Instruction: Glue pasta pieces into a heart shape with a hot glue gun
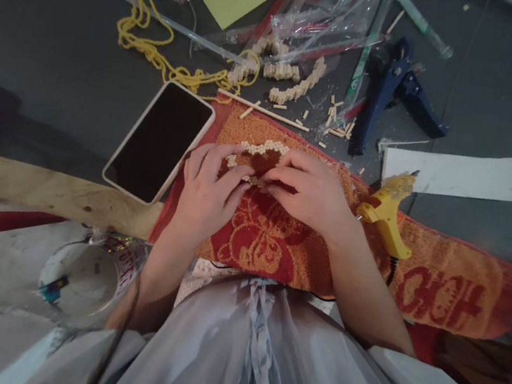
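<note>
A ring of short pale wooden stick pieces [265,147] lies on an orange and red towel [254,236] at the table's edge. My left hand [211,188] has its fingers closed on the ring's left and near side. From the other side, my right hand [307,190] pinches the ring's right and near part. Both hands' fingertips come close together at the near side, where they hide part of the ring. To the right, a yellow glue gun [385,214] rests on the towel.
A phone [160,142] lies left of the towel. Beyond it are yellow string [147,50], curved stick strips [298,86], plastic wrappers [330,20] and a blue cutter [383,95]. A white strip [470,174] lies at right. A bucket [84,275] stands below the table's left edge.
</note>
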{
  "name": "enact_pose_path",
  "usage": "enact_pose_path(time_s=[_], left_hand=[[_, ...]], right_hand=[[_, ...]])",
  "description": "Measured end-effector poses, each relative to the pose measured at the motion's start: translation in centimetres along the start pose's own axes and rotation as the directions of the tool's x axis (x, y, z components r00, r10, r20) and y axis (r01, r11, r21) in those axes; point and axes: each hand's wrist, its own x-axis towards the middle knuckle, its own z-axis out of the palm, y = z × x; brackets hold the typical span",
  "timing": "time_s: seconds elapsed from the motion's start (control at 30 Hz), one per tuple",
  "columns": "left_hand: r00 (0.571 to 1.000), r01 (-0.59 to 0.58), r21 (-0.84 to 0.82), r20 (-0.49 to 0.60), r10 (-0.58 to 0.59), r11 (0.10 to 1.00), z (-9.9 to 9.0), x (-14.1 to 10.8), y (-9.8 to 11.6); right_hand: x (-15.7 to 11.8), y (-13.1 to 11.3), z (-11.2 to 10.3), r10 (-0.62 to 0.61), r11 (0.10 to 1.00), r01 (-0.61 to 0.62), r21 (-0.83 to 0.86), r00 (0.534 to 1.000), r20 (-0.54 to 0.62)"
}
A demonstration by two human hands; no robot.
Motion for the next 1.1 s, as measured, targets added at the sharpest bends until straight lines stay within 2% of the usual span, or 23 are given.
enact_pose_path(time_s=[0.47,0.73,1.1], left_hand=[[0.999,-0.042,0.053,-0.029,0.044,0.998,0.04,0.14,-0.03],[1.000,-0.008,0.023,-0.015,0.008,1.000,0.05,0.08,0.00],[1.000,-0.016,0.031,-0.016,0.017,0.999,0.06,0.08,0.02]], right_hand=[[-0.03,0.60,0.53,-0.052,0.998,0.054,0.044,0.998,-0.037],[-0.18,0.46,0.27,-0.018,0.999,0.017,0.045,1.000,0.002],[-0.15,0.61,0.61,-0.055,0.998,0.055,0.037,0.998,-0.023]])
